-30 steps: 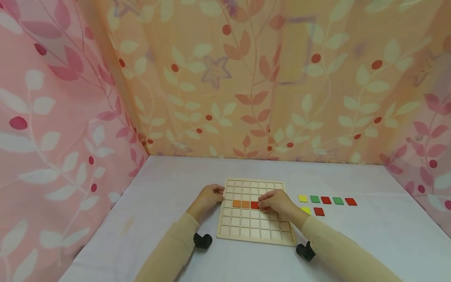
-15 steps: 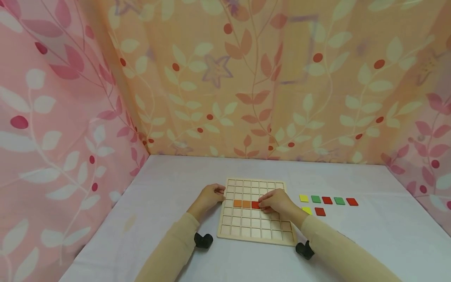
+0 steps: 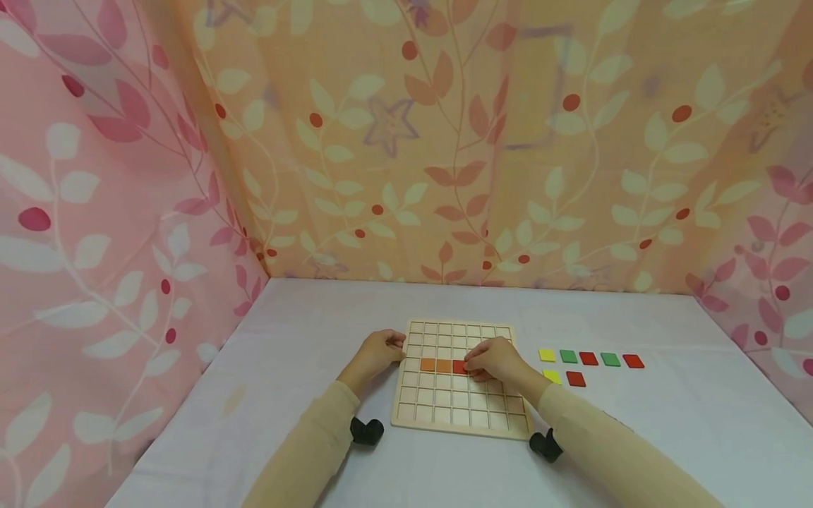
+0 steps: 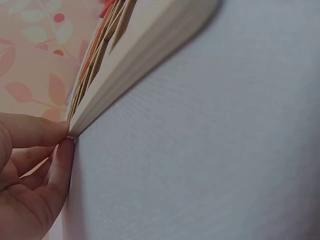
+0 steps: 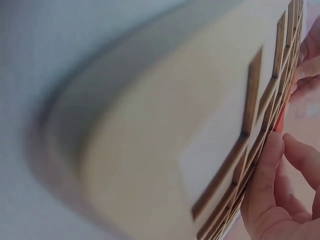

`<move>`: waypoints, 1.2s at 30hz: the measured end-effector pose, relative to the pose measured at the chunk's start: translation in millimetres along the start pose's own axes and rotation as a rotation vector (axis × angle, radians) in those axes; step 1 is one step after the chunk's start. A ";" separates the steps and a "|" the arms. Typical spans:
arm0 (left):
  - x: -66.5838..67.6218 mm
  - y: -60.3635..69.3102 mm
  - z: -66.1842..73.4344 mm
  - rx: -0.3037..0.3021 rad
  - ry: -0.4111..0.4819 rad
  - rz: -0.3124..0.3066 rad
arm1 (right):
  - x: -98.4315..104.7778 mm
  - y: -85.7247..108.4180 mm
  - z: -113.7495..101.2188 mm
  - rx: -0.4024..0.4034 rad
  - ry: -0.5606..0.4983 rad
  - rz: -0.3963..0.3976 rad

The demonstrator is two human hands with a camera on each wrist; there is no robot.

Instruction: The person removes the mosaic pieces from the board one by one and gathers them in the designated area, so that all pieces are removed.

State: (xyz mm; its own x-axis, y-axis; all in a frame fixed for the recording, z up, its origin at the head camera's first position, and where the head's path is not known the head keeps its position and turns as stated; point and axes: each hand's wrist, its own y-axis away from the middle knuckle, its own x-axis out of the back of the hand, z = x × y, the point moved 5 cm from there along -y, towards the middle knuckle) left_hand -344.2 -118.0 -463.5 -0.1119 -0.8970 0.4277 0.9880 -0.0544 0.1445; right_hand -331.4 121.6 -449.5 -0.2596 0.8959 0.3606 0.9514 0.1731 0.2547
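A pale wooden grid board [image 3: 414, 416] lies on the white table, with two orange tiles [image 3: 435, 365] side by side in one of its middle rows. My left hand [image 3: 375, 354] holds the board's left edge; in the left wrist view, thumb and fingers [image 4: 42, 131] meet at that edge. Over the board, my right hand [image 3: 498, 360] pinches a red tile [image 3: 459, 367] just right of the orange ones. The right wrist view shows the thumb and a finger close together at the red tile [image 5: 280, 119], whose right part is covered by the fingertips.
Right of the board lie several loose tiles in two rows: yellow tiles [image 3: 547, 355], green tiles [image 3: 568, 356] and red tiles [image 3: 633, 361]. My right forearm passes close to the lower yellow tile [image 3: 552, 377]. Patterned curtains [image 3: 381, 176] enclose the table's back and sides.
Both hands, the board and the tiles keep nearly the same places. The right wrist has shifted very slightly, and the head view has moved a little.
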 end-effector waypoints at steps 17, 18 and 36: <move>3.8 0.8 1.1 -0.007 -0.003 0.012 | -5.5 6.1 -9.4 0.027 -0.066 0.034; 4.1 0.4 0.8 -0.009 -0.003 0.013 | -5.1 6.3 -9.6 0.026 -0.071 0.039; 0.5 -3.1 -2.3 -0.020 -0.023 0.006 | 73.4 41.8 12.9 -0.049 -0.057 0.080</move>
State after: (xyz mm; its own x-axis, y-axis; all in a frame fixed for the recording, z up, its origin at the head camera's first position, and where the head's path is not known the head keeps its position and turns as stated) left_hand -347.1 -119.3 -465.8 -0.1084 -0.8868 0.4492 0.9905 -0.0581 0.1244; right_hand -308.6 199.9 -424.0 -0.1720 0.9281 0.3301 0.9590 0.0812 0.2714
